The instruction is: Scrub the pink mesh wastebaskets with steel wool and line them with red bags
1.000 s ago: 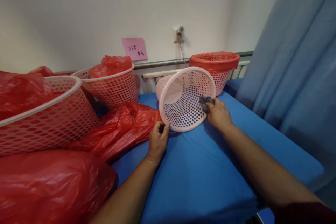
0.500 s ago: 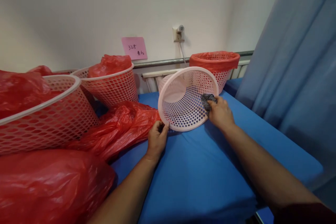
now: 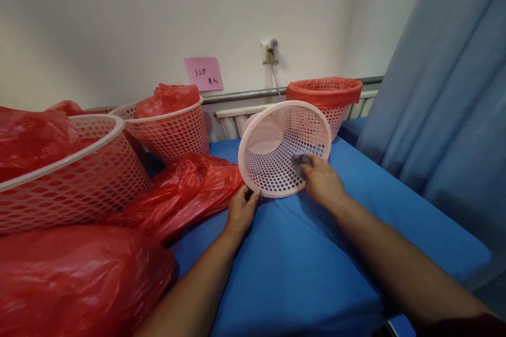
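A pink perforated plastic basket [image 3: 276,139] lies on its side on the blue bed surface [image 3: 300,263], its mouth facing me. My left hand [image 3: 241,210] pinches the lower left of its rim. My right hand [image 3: 322,181] is closed on a small dark grey cloth [image 3: 299,159] and presses it against the inside of the basket near the lower right rim.
Behind stands a basket lined with a red bag [image 3: 324,96]. At left are two more pink baskets [image 3: 169,126] [image 3: 67,174] holding red bags, with loose red plastic bags [image 3: 190,184] [image 3: 75,279] in front. A blue curtain [image 3: 446,95] hangs on the right. A pink note [image 3: 203,73] is on the wall.
My right hand with the cloth has slid down and left along the inside of the basket. The basket has turned slightly; my left hand keeps its grip on the rim.
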`<state>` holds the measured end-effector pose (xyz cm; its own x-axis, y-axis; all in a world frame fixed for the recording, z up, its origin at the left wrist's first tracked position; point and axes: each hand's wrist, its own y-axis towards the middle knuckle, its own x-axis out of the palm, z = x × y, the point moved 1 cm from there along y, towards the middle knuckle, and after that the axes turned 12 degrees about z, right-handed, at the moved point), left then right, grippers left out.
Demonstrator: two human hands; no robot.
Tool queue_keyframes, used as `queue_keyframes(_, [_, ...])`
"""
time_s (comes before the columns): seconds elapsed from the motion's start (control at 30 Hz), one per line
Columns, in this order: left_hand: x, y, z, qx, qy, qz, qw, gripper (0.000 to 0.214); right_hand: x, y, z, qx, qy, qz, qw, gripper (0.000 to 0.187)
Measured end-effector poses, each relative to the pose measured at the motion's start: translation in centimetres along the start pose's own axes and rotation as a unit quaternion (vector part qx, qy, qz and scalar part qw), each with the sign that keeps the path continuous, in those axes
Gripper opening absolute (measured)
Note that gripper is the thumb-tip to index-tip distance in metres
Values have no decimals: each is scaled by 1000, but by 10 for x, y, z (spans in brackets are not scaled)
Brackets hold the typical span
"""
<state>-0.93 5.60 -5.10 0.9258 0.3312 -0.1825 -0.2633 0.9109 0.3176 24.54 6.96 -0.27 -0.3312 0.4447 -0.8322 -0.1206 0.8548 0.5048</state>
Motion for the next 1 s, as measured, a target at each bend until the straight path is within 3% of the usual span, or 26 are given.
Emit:
queue_keyframes(0.1, [-3, 0, 10, 19, 7, 24, 1000, 24, -13, 11, 27, 99, -87, 63, 989, 44])
queue_keyframes(0.17, [-2, -2, 16, 30, 11, 27, 999, 25, -11, 10, 29, 106, -99, 46, 988, 41])
queue_keyframes(0.3, [0, -8, 22, 38, 14, 22, 999, 25, 14, -4, 1, 3, 39, -96, 995, 38])
queue_keyframes(0.37, [-1, -10, 22, 37, 16, 22, 999, 26, 24, -9, -14, -61, 168, -155, 972, 46])
queue_keyframes(0.43, [-3, -9, 21, 35, 18, 24, 999, 26, 26, -10, -18, -96, 245, -173, 949, 53])
queue_keyframes(0.5, [-6, -8, 21, 36, 22, 29, 999, 24, 20, -5, -7, -74, 214, -142, 964, 50])
queue_keyframes(0.6, [-7, -6, 22, 46, 24, 42, 998, 23, 2, 8, 23, 33, 49, -5, 998, 46])
queue_keyframes(0.67, [-7, -5, 23, 54, 22, 48, 997, 24, -7, 14, 39, 88, -30, 69, 993, 47])
queue_keyframes(0.7, [-6, -5, 24, 57, 21, 48, 997, 24, -9, 15, 43, 102, -46, 77, 991, 47])
queue_keyframes(0.77, [-5, -5, 25, 61, 19, 47, 997, 25, -5, 13, 39, 98, -28, 24, 995, 45])
queue_keyframes(0.87, [-3, -7, 22, 57, 17, 36, 998, 23, 12, 2, 12, 32, 63, -101, 992, 42])
queue_keyframes(1.0, [4, -8, 8, 34, 14, -24, 999, 21, 33, -13, -24, -50, 227, -147, 961, 50])
